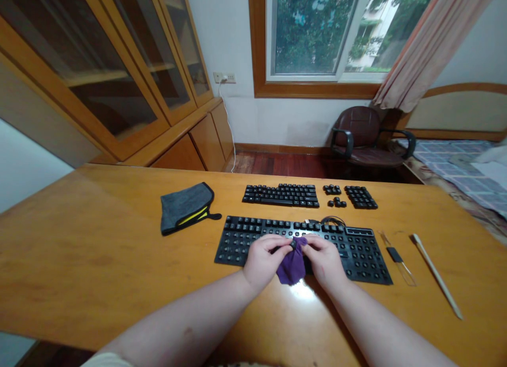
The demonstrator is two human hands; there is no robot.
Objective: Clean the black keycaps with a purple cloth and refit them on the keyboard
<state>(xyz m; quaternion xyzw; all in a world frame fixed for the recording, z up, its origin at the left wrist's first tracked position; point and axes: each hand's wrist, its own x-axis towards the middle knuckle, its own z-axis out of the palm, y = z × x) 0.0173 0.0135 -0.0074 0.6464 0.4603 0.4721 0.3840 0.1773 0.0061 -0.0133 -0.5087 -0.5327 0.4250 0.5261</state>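
Note:
Above the front edge of a black keyboard point(366, 256), both hands meet around a small purple cloth point(292, 269). My left hand point(263, 257) pinches a small black keycap point(293, 244) between thumb and fingers. Closed on the cloth's upper part is my right hand point(325, 259), with the cloth bunched against the keycap and its lower part hanging down. Most of the keyboard's keys are off, leaving bare switches, while a row of caps stays along its back. Part of the keyboard is hidden behind my hands.
Loose keycaps point(281, 195) lie grouped behind the keyboard, with a number-pad group point(360, 197) to their right. A grey folded cloth point(186, 208) rests at the left. Right of the keyboard are a wire keycap puller point(395, 255) and a pale thin stick-like brush point(438, 277).

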